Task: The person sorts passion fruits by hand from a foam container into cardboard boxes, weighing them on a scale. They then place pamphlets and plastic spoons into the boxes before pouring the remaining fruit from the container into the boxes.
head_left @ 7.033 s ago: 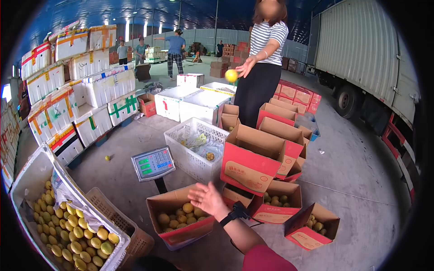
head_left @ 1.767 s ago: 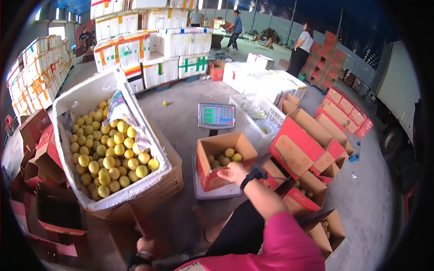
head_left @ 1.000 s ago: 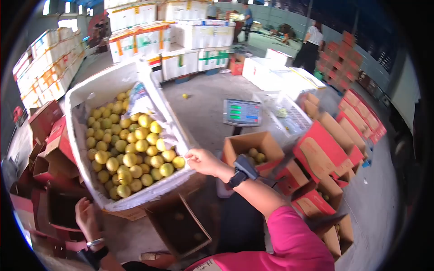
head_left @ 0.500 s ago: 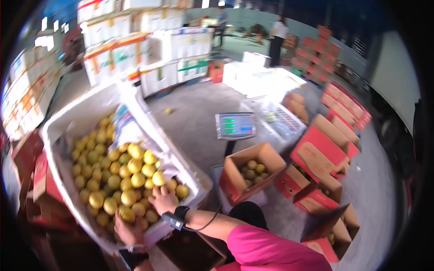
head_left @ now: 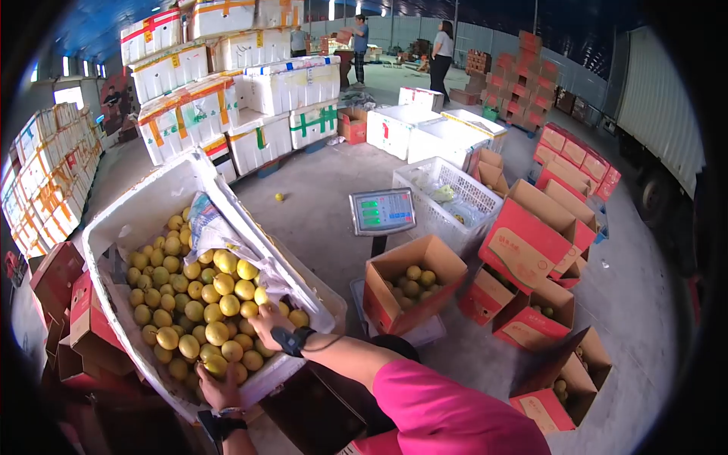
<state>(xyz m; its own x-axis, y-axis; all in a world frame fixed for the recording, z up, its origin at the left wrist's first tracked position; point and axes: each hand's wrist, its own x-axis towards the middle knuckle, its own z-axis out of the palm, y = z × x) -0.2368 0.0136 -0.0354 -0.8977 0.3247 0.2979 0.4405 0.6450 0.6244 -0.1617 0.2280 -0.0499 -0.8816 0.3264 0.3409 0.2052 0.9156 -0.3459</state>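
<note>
Head view: left hand (head_left: 220,390) and right hand (head_left: 268,326) on yellow fruit (head_left: 217,332), each grip's closure unclear.

White foam bin (head_left: 144,189), matt, slightly rough. Yellow fruit (head_left: 217,332) smooth, faintly glossy. Liner (head_left: 216,227) in bin: thin, wrinkled. Open carton (head_left: 413,284): red printed outside, plain matt brown cardboard inside. Perforated crate (head_left: 447,201): white plastic. Scale display (head_left: 382,211): smooth, glossy. Floor (head_left: 318,182): matt grey, concrete-looking. Truck side (head_left: 663,106): ribbed, metal-looking. Sleeve (head_left: 447,406): matt pink cloth.
</note>
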